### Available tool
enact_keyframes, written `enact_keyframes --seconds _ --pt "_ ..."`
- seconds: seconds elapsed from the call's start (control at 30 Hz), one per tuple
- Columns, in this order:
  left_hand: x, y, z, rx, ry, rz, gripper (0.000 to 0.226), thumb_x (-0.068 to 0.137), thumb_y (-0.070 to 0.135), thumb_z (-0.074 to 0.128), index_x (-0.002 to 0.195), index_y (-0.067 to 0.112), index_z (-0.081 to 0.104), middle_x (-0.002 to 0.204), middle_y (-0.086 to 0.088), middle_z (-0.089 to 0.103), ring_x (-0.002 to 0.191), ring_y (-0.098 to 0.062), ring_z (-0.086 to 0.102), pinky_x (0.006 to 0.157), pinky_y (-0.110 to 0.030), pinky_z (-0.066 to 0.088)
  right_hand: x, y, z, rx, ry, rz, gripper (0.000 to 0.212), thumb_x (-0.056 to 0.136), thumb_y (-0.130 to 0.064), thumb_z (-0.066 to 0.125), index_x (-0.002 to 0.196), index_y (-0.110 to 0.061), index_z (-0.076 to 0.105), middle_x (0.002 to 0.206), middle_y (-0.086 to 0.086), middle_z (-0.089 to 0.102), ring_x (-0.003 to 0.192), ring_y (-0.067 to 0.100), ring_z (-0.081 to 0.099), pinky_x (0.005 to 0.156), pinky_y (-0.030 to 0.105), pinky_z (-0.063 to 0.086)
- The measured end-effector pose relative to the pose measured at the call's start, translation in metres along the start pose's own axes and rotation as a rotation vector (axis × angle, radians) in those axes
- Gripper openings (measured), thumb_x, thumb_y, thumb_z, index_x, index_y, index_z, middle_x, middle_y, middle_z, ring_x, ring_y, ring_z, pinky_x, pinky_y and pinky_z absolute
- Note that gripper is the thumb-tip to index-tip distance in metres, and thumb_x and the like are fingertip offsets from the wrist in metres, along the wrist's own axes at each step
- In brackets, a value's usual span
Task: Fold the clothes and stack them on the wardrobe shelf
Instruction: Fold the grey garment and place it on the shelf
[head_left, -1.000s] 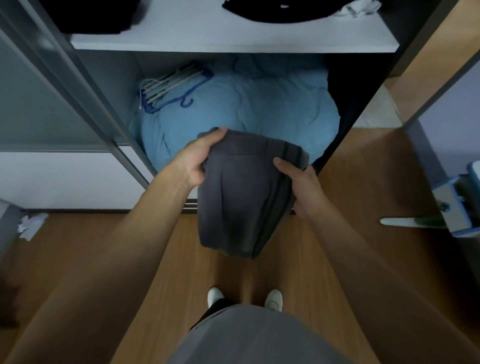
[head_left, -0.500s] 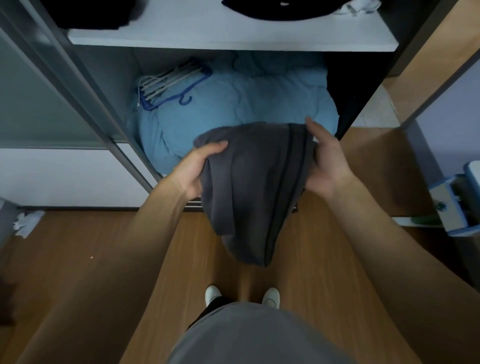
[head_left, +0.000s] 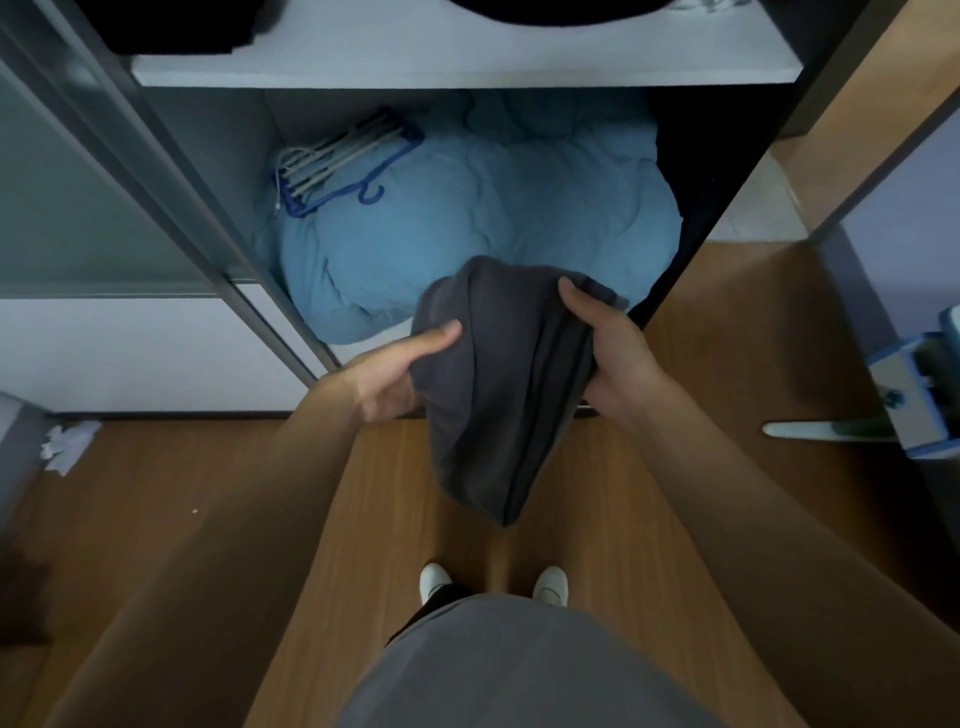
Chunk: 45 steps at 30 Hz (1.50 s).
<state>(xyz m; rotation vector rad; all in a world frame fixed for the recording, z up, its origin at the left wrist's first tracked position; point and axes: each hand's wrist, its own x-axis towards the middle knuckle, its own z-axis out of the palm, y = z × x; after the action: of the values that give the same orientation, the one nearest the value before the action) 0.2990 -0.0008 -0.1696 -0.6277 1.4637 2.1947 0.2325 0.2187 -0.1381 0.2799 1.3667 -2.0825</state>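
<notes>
A folded dark grey garment hangs in front of the open wardrobe, above the wooden floor. My left hand grips its left edge, thumb lying on top of the cloth. My right hand grips the right edge, thumb over the top fold. The white wardrobe shelf runs across the top of the view, with dark clothes lying on its left end and another dark garment at its back middle.
Under the shelf a bulky light blue duvet fills the compartment, with a bunch of hangers on it. A sliding door frame stands left. A blue and white object juts in at right. Crumpled white paper lies on the floor.
The garment has come down and a little to the right, away from the duvet. My right hand has shifted from the cloth's upper right corner to a grip lower on its right edge.
</notes>
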Motion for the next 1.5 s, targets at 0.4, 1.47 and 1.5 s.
enact_keyframes --seconds 0.4,1.47,1.5 --pt "0.017 0.023 0.000 -0.150 0.385 0.268 0.021 0.096 0.032 0.062 0.106 0.016 0.071 0.099 -0.003 0.078 0.090 -0.017 0.074 0.072 -0.027 0.057 0.008 -0.028 -0.009 -0.137 0.144 -0.034 0.023 0.090 -0.018 0.072 0.109 -0.006 0.069 0.094 0.011 0.078 0.086 0.023 0.075 0.067 0.029 0.060" --pt "0.032 0.030 -0.009 0.030 0.410 0.323 0.052 0.099 0.009 0.055 0.148 0.023 0.041 0.105 0.001 0.072 0.100 -0.012 0.070 0.085 -0.023 0.055 0.039 0.007 0.001 -0.257 0.147 0.019 0.016 0.080 -0.011 0.078 0.091 -0.011 0.066 0.094 0.008 0.071 0.091 0.024 0.069 0.075 0.032 0.058" --pt "0.033 0.028 -0.008 0.084 0.421 0.328 0.044 0.099 0.009 0.055 0.141 0.020 0.050 0.104 -0.001 0.072 0.096 -0.011 0.070 0.085 -0.022 0.055 0.038 0.009 -0.002 -0.336 0.202 -0.020 0.018 0.080 -0.014 0.079 0.089 -0.013 0.064 0.095 0.006 0.069 0.090 0.022 0.068 0.072 0.028 0.058"
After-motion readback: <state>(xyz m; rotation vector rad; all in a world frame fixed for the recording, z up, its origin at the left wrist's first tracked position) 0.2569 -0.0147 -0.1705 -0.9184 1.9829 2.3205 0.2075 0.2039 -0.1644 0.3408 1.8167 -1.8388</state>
